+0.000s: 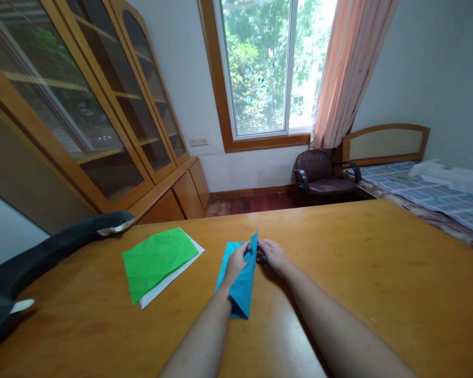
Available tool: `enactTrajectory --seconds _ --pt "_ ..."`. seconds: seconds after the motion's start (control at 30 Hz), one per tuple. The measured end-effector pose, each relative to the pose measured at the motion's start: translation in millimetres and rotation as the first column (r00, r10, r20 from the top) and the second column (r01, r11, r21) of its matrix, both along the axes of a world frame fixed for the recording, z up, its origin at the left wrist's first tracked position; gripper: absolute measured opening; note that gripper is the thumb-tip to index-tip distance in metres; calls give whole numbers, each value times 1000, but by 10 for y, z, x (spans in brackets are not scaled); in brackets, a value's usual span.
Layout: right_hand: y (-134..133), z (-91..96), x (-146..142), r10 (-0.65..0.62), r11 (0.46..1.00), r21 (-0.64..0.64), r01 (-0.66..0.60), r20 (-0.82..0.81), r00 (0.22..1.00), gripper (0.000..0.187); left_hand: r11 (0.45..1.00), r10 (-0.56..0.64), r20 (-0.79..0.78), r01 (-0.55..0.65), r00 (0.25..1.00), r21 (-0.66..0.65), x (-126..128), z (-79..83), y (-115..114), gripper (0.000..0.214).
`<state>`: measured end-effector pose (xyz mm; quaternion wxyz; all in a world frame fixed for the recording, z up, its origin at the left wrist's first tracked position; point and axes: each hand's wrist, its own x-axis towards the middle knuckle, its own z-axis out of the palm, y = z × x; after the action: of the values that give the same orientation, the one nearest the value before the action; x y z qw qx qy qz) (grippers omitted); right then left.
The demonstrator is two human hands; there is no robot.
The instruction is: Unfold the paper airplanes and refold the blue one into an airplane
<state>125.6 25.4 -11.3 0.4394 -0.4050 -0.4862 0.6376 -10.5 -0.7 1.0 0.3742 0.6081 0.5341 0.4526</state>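
A folded sheet of blue paper (pixel 242 289) stands partly raised off the wooden table, its right part upright and its left part slanting down. My left hand (pixel 238 261) lies over the paper, with thumb and fingers closed on the raised part near its top. From the other side, my right hand (pixel 271 255) pinches the upright right edge of the same sheet. Some fingertips of both hands are hidden by the paper or by each other. To the left, a creased green sheet of paper (pixel 160 260) rests on a white sheet (pixel 173 278).
The wooden table (pixel 339 273) spreads out on both sides of my arms. A dark, curved object with white patches (pixel 55 252) lies along its left edge. Beyond stand a glass-door cabinet (pixel 142 173), a brown armchair (pixel 319 170) and a bed (pixel 429 184).
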Motion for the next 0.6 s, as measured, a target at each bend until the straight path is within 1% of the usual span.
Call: enactTrajectory --seconds 0.1,0.17,0.23,0.3,0.37,0.47,0.53,0.6 --pt "-7 63 52 -112 992 -62 107 -74 991 46 997 45 -223 -31 974 66 4 -30 -40 32" --pt "10 101 118 -203 975 -111 194 -83 976 50 995 36 -354 0 934 101 7 -53 -71 34" --pt "46 127 207 -249 959 -165 231 -96 964 47 993 3 -450 52 893 110 8 -69 -95 36" --pt "92 133 304 -239 958 -183 222 -77 968 38 989 -24 -514 95 858 113 8 -74 -108 36" --pt "138 122 389 -220 964 -143 225 51 974 25 986 -48 -569 128 821 102 11 -68 -112 36" --pt "196 89 466 -227 963 -78 260 289 930 10 985 -83 -647 162 758 64 27 -55 -108 39" --pt "234 74 487 -251 954 -53 294 392 885 14 984 -92 -688 170 719 45 49 -56 -100 40" --pt "281 73 493 -281 946 -11 325 479 832 25 985 -93 -722 171 685 35 78 -66 -88 41"
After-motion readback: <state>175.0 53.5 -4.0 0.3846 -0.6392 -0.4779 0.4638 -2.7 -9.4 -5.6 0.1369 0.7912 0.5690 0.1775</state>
